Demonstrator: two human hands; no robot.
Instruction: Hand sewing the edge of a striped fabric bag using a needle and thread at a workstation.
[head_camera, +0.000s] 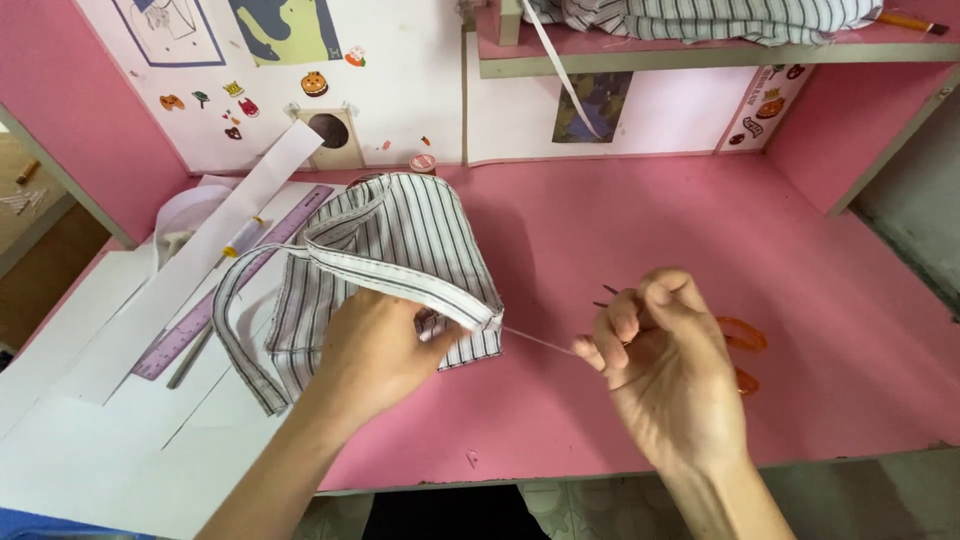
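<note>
1. At the centre of the frame, the left hand (375, 350) presses down on a striped fabric piece (400, 240) and pinches its folded band near the corner. I think this grip keeps the cloth from sliding while the thread is pulled.

2. To the right of it, the right hand (665, 370) is clenched, with the fingers curled together around something thin. A thread (540, 341) runs tight from the band's corner to these fingers, so the hand seems to hold it stretched. If a needle is in the fingers, I cannot tell; it is too small to see.

3. Partly behind the right hand, scissors with orange handles (745, 345) lie on the pink desk (650, 220), close enough to be taken quickly.

4. A long striped strap (240, 340) of the fabric hangs to the lower left, loose, over white paper sheets (90, 420).

5. At the left of the frame, a purple ruler (215, 300) lies diagonally beside a long white strip (200, 260), and a small thread bobbin (243, 238) rests on that strip. They are put aside, away from the sewing place.

6. At the upper edge, more striped cloth (700, 18) lies on a shelf, well apart from the hands.
</note>
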